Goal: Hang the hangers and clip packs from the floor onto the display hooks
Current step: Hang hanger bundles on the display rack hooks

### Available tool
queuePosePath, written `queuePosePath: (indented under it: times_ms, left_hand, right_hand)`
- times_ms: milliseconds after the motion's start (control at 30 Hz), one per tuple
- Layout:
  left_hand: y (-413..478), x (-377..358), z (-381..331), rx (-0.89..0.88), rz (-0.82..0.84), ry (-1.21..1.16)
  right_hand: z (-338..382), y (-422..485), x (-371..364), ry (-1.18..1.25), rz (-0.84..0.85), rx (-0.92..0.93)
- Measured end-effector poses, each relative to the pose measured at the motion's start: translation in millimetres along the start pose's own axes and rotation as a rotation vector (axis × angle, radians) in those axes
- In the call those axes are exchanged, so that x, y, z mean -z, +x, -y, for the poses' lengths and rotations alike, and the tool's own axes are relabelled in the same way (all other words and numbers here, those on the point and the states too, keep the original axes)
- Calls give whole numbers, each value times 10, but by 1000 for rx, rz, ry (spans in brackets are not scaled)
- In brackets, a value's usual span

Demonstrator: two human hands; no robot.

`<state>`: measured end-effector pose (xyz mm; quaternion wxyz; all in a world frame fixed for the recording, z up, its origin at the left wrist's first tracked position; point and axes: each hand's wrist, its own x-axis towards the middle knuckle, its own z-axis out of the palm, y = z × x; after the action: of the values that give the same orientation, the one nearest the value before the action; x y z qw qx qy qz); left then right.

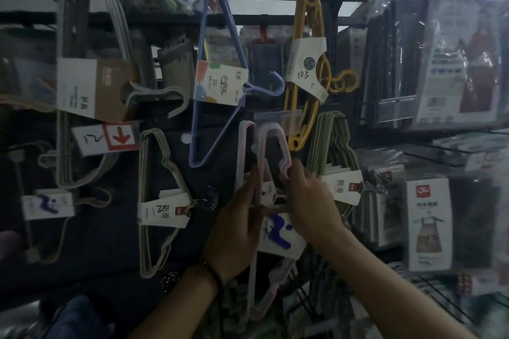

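Note:
A bundle of pale pink hangers [271, 146] with a white and blue label [278, 234] hangs against the dark display panel at centre. My left hand [238, 226] grips the bundle's long side from the left. My right hand [308, 195] holds its upper right end, fingers curled round the rounded corner. Whether the bundle sits on a hook is hidden behind the hangers. Other packs hang around it: blue hangers [217, 82], yellow hangers [308, 63], green hangers [334, 146] and beige hangers [157, 201].
Grey and white hanger packs [91, 85] hang at left with a red arrow tag [119, 136]. Plastic-wrapped goods [446, 58] and apron packs [428, 223] fill the right shelves. Black wire hooks [440, 305] stick out at lower right.

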<state>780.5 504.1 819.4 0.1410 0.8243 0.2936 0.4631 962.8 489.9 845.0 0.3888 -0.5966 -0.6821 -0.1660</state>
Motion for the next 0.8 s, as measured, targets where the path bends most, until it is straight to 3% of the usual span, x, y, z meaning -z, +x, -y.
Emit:
queuePosePath:
  times_ms: [100, 267, 333, 433, 567, 667, 800]
  left_hand:
    - [34, 21, 50, 52, -12, 70]
    - [92, -19, 188, 87, -4, 265]
    - [113, -50, 271, 121, 44, 364]
    - [164, -81, 392, 152, 93, 396]
    - [222, -156, 488, 240, 116, 380]
    - [226, -182, 528, 280, 147, 369]
    - [101, -210, 501, 307, 113, 358]
  right_hand:
    - [25, 237, -72, -17, 125, -58]
    - [60, 624, -265, -43, 54, -42]
    - [58, 753, -342, -14, 111, -73]
    - [75, 882, -432, 3, 193, -158]
    - [22, 900, -588, -91, 245, -129]
    - [-89, 894, -669, -167, 176, -71]
    - [-244, 795, -746, -47, 105, -98]
